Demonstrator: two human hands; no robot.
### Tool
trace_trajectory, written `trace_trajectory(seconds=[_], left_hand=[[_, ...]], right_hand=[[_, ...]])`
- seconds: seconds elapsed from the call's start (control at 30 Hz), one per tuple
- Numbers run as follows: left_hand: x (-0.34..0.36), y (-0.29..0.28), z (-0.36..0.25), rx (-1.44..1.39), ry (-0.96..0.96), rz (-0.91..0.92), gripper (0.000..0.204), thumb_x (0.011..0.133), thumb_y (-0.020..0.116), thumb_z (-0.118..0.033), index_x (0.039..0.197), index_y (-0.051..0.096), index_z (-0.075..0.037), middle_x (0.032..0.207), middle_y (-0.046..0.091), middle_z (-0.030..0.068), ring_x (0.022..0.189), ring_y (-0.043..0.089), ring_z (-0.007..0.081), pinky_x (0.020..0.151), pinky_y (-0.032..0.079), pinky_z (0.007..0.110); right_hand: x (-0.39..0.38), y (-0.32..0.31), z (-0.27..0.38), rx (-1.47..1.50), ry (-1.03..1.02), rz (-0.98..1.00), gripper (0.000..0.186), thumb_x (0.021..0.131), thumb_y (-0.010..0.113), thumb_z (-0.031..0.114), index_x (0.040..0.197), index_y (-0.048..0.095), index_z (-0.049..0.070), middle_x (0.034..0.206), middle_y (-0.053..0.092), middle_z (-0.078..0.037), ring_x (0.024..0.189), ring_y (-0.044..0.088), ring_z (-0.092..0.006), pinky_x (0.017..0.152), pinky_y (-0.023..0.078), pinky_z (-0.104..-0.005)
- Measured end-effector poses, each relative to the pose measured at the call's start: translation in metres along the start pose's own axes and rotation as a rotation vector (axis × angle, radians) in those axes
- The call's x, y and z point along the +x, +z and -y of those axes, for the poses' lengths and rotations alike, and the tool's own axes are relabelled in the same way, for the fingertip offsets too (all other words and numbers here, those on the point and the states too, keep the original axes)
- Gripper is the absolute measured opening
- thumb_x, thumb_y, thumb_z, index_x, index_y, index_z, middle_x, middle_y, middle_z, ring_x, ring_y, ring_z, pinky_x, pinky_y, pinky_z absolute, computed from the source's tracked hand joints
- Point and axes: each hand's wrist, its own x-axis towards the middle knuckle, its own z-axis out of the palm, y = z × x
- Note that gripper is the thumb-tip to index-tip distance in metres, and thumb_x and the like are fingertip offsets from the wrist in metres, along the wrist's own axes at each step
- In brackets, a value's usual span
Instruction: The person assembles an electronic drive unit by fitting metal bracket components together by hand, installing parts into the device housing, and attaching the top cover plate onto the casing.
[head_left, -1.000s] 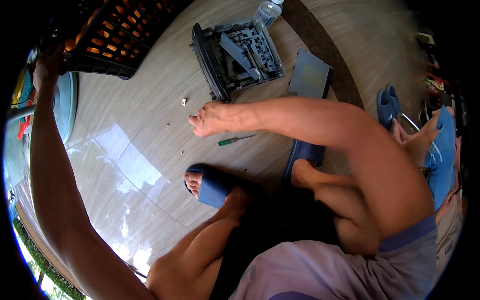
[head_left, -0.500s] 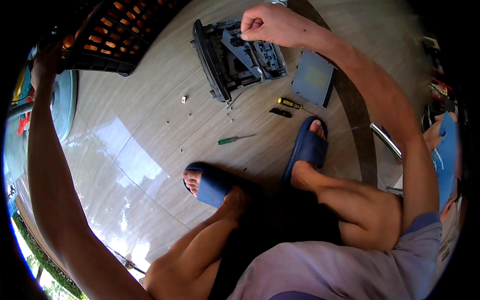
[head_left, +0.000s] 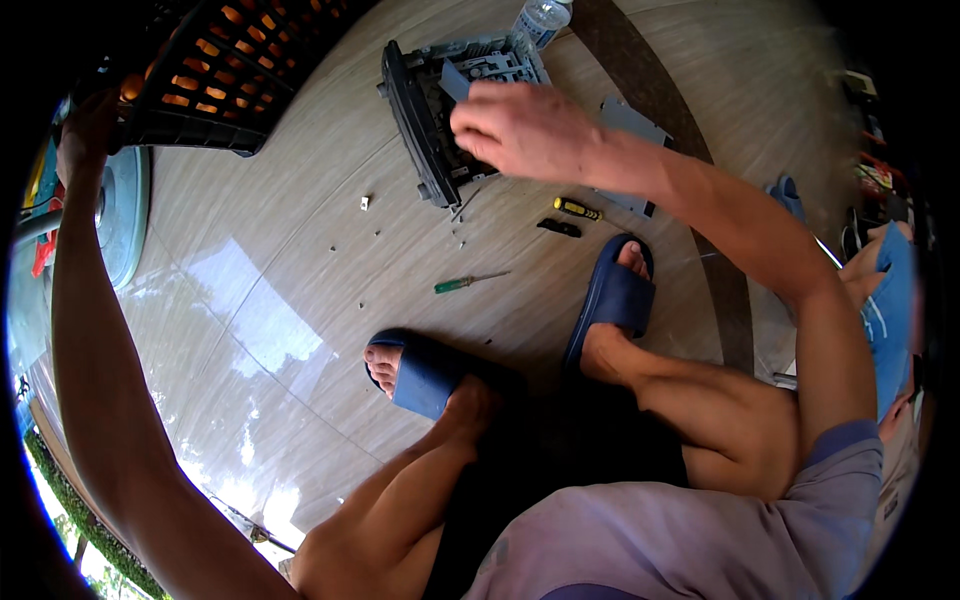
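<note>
My right hand, fingers curled, is over the open interior of a metal electronic device with a dark front panel; what it holds, if anything, is hidden. Partly behind my arm lies a flat metal plate. On the floor below are a yellow-black screwdriver, a small black piece, a green-handled screwdriver, a small white piece and several tiny bits. My left hand is at the corner of a black plastic basket with orange items inside; its fingers are too dark to make out.
A water bottle stands behind the device. A round teal base is at the left. My slippered feet are below. At the right are another person's limb, blue cloth, blue slippers and clutter.
My right hand went from low beside the device's front, up to its far right part, and has since come down and left over it. My left hand has barely moved.
</note>
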Motion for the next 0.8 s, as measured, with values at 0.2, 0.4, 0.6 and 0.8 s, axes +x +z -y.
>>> trace_trajectory(seconds=[0.2,0.4,0.6,0.8], left_hand=[[-0.005,0.003,0.004,-0.053,-0.025,0.043,0.046,0.086,0.051,-0.062,0.113,0.071,-0.030,0.078,0.069,-0.0005,0.075,0.065,0.0132,0.074,0.049,0.036],[-0.005,0.014,0.014,0.141,0.296,-0.142,0.029,0.096,0.049,-0.036,0.107,0.071,-0.020,0.092,0.069,-0.0024,0.072,0.063,0.0110,0.070,0.049,0.032],[0.007,0.019,0.027,0.220,0.341,-0.125,0.028,0.098,0.049,-0.028,0.120,0.066,-0.022,0.111,0.068,-0.0005,0.090,0.067,0.0178,0.082,0.054,0.033],[0.009,0.019,0.029,0.282,0.433,-0.058,0.029,0.098,0.046,-0.035,0.116,0.066,-0.026,0.111,0.066,0.0001,0.091,0.065,0.0211,0.083,0.052,0.038]], right_hand=[[0.027,-0.004,-0.042,-0.153,0.322,0.078,0.034,0.090,0.066,0.035,0.098,0.064,0.002,0.085,0.068,-0.015,0.082,0.067,-0.0336,0.072,0.053,-0.0435],[0.022,0.005,-0.041,-0.124,0.522,0.329,0.041,0.081,0.070,0.039,0.098,0.065,0.003,0.094,0.069,-0.019,0.091,0.067,-0.0360,0.078,0.053,-0.0471],[0.024,0.019,-0.053,-0.011,0.606,0.268,0.029,0.076,0.067,0.025,0.097,0.067,0.005,0.093,0.070,-0.017,0.089,0.067,-0.0365,0.076,0.053,-0.0457],[0.022,0.000,-0.058,0.255,0.683,0.317,0.024,0.079,0.066,0.015,0.097,0.068,0.000,0.082,0.069,-0.018,0.074,0.069,-0.0264,0.063,0.056,-0.0407]])
